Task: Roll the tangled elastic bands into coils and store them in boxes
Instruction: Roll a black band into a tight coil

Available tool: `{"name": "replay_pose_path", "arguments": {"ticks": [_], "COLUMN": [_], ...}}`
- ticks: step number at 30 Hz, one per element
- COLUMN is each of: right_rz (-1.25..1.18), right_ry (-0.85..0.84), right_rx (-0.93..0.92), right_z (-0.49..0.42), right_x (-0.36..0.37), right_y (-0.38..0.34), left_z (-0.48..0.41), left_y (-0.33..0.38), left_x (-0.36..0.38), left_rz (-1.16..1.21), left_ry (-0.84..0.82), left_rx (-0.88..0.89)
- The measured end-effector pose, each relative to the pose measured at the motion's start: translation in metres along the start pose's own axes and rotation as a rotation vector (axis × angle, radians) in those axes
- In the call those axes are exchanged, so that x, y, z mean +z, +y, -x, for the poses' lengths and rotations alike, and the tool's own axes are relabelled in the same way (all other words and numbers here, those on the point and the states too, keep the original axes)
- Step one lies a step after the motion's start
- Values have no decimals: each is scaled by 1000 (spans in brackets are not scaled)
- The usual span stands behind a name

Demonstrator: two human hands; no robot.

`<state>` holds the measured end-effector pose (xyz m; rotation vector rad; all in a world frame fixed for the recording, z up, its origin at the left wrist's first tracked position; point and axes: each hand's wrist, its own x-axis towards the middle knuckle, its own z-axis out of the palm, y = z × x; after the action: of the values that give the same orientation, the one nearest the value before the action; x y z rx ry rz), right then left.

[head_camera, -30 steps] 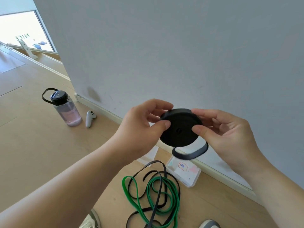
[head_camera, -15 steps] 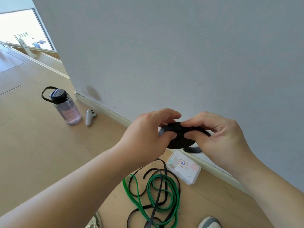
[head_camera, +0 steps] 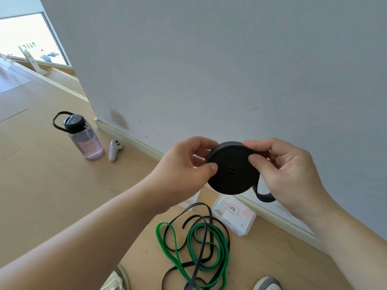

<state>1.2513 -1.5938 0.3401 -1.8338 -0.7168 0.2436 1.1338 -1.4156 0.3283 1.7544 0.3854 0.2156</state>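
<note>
Coil of black elastic band (head_camera: pixel 232 170) is held up in front of the grey wall (head_camera: pixel 209 70), flat face to the camera: the left hand (head_camera: pixel 184 170) pinches its left edge between thumb and curled fingers, and the right hand (head_camera: pixel 287 170) pinches the upper right rim, with a short loose tail (head_camera: pixel 263 196) hanging beneath. On the wooden floor (head_camera: pixel 41 185) below, a tangle of green and black bands (head_camera: pixel 159 234) lies just beside a white box (head_camera: pixel 240 222) at the skirting, while a water bottle (head_camera: pixel 88 141) and a white controller (head_camera: pixel 113 150) stand farther left.
</note>
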Motion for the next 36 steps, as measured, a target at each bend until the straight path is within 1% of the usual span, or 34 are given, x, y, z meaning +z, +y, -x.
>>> {"name": "replay_pose_path", "arguments": {"ticks": [1,2,4,6,9,12,16,18,19,22,24,27,29,32,33,34,36], "right_rz": [56,112,169,114,-37,-90,-259,-282,-261,-125,-25,35,16,-24,-28,-24,3], "right_ry": [-38,-76,-128,-112,-8,2,14,32,39,29,-12,-51,-62,-91,-107,-127,-163], "right_rx": [-17,-46,-88,-40,38,58,120,133,129,91,60,28,13,3,11,22,44], "right_z": [2,3,6,5,0,-2,-4,-6,-6,-3,-1,1,0,0,0,1,1], "right_x": [2,4,9,10,4,0,2,3,3,5,6,6,3,0,0,0,1], "right_y": [-1,-1,-1,-1,1,3,4,5,7,7,6,4,4,2,2,2,3], "left_z": [1,2,3,3,1,-1,-1,0,0,1,2,2,-2,-2,-1,-1,1], "left_y": [0,0,0,0,3,4,1,0,-1,-2,0,3,5,7,7,6,5], "left_x": [2,4,8,9,5,-1,2,5,6,9,13,12,6,-2,-3,-2,0], "left_rz": [-148,-247,-280,-253,-152,81,309,349,305,-16,-122,-66,52,255,254,201,-15], "left_ry": [4,14,13,21,62,115,95,70,60,49,32,-6,-45,-178,-194,-191,-142], "left_rx": [46,89,131,123,72,10,-45,-72,-72,-26,13,24,-34,-130,-142,-135,-62]}}
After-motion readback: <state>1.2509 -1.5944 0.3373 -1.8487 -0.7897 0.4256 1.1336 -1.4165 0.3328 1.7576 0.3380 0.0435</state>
